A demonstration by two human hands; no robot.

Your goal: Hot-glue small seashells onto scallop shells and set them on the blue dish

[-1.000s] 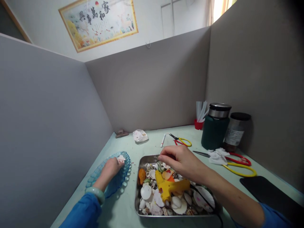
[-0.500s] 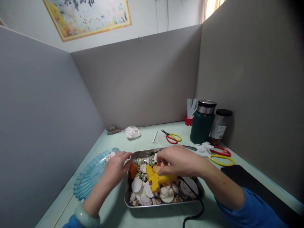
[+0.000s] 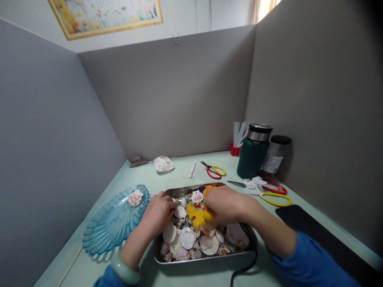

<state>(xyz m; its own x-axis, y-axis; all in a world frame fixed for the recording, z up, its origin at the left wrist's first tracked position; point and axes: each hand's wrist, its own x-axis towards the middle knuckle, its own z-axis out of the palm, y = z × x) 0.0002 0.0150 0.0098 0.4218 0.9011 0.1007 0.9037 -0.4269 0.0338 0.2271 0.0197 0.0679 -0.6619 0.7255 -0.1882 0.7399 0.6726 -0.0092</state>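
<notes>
Right hand: my right hand [image 3: 226,203] is closed on the right-hand part of the yellow glue gun [image 3: 200,217], just above the shells. I take the grip to be there to steer the gun from its handle, but my fingers hide the exact hold.
Left hand: my left hand [image 3: 158,211] is narrow, its fingers curled in at the tray's back left edge. I cannot tell if they hold anything; being there puts the nearest shells within their reach.
Tray: the metal tray [image 3: 191,261] sits on the table [image 3: 179,177] between my forearms, likely so both hands can get into it. Its walls hold the loose shells [image 3: 188,238] together.
Cord: the black cord [image 3: 247,269] lies on the table by the tray's front right corner, on my right forearm's side, out of the left hand's way.
Blue dish: the clear blue dish [image 3: 110,227] lies to the left of the tray, apart from the loose shells. One pinkish-white shell piece [image 3: 135,197] rests near its far end, perhaps set apart on purpose.
Scissors: the small scissors [image 3: 215,171] lie behind the tray and the large scissors [image 3: 236,183] to its right, a white tissue [image 3: 255,185] over them; both seem parked within reach.
Red cup: the red cup [image 3: 235,150] holds pale sticks [image 3: 238,133] upright, easy to pick out.
</notes>
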